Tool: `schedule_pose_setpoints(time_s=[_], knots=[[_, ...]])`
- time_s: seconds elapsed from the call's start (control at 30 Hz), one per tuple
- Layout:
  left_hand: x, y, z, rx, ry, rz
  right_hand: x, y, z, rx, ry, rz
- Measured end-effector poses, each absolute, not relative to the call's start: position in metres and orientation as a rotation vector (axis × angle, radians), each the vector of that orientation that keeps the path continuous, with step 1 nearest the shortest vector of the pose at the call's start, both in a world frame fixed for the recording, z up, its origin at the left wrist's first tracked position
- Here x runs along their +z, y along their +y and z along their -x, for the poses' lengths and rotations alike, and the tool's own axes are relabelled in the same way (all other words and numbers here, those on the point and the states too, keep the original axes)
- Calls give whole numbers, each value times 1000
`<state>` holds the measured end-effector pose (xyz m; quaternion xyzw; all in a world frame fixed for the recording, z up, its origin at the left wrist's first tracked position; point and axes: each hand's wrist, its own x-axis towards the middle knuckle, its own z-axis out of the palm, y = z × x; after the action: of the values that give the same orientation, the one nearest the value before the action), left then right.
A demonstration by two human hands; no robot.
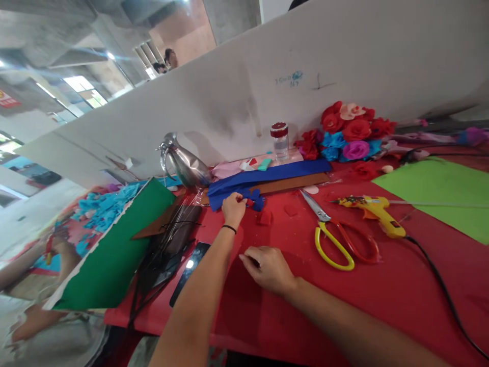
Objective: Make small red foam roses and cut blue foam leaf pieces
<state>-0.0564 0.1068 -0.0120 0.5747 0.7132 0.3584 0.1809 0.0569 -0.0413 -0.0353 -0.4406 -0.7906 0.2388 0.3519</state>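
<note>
My left hand (234, 210), with a black band at its wrist, reaches to small blue pieces (257, 200) beside a long blue strip (267, 176). Its fingers are pinched together; what they hold, if anything, is too small to tell. Below and to the right, my right hand (268, 266) hovers over the red table covering (282, 326), fingers curled and nothing seen in them. Small red pieces (264, 218) lie between the hands. Scissors (324, 218) with one yellow and one red handle rest right of my right hand, and a yellow glue gun (376, 210) lies beyond them.
A metal jug (187, 165) and a red-lidded jar (280, 141) stand by the wall. Paper flowers (356, 130) and a green sheet (443, 191) are at right. A phone (189, 270) and dark green board (114, 255) lie left. A person's hand (61, 244) shows at far left.
</note>
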Motion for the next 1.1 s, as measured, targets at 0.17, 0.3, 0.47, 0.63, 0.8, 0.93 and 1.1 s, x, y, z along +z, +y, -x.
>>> schedule_pose_setpoints(time_s=[0.17,0.3,0.47,0.63,0.8,0.93,1.1], knots=[[-8,108,63,1254,1846,-1413,-35,-40,-57,636,-2037,1139],[-6,103,58,1363,1654,-1273,-36,-39,-57,650,-2036,1137],[-12,95,55,1417,1529,-1131,-33,-39,-58,682,-2016,1160],[-20,88,55,1476,1454,-965,-30,-40,-59,703,-1999,1145],[-13,71,49,1471,1363,-944,-32,-29,-63,885,-1662,1196],[-4,44,35,1394,1189,-926,-30,-10,-71,1213,-990,1154],[2,16,20,1293,1095,-923,-20,2,-83,1498,-619,1052]])
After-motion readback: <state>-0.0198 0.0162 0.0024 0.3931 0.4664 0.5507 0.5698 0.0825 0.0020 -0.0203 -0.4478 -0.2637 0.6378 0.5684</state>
